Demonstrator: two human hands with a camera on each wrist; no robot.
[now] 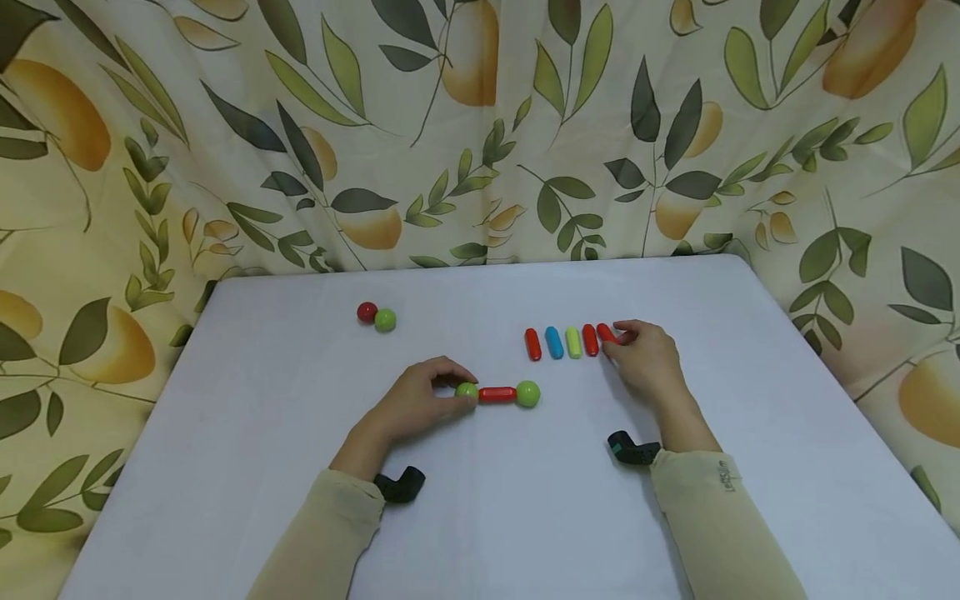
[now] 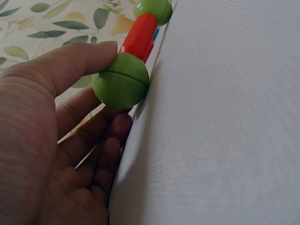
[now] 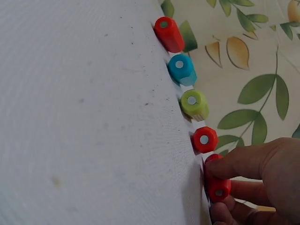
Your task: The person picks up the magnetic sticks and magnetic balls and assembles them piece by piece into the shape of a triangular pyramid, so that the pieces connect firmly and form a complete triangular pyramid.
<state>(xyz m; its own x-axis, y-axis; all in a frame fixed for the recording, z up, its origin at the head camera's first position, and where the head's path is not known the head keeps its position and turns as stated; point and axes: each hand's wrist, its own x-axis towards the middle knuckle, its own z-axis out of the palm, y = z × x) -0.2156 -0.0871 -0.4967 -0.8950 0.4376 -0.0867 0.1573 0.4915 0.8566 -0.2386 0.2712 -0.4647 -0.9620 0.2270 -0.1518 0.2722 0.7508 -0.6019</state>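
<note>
Between thumb and fingers, my left hand [image 1: 417, 402] pinches a green ball [image 2: 121, 80] at the near end of a joined piece. A red magnetic rod [image 1: 497, 395] connects that ball to a second green ball [image 1: 528, 393], and the piece lies on the table. Farther right, my right hand [image 1: 647, 358] pinches another red rod [image 3: 218, 180], the last in a row. Beside it in the row are a red rod [image 3: 205, 139], a yellow-green rod [image 3: 193, 104], a blue rod [image 3: 182, 69] and one more red rod [image 3: 169, 35], with pale round spots on their ends.
Toward the back left of the white table [image 1: 247, 433] sit a dark red ball [image 1: 367, 312] and a green ball [image 1: 385, 320], side by side. A fabric curtain [image 1: 450, 167] with a leaf and fruit print hangs behind the table. Black wrist cameras [image 1: 633, 450] are strapped near both sleeves.
</note>
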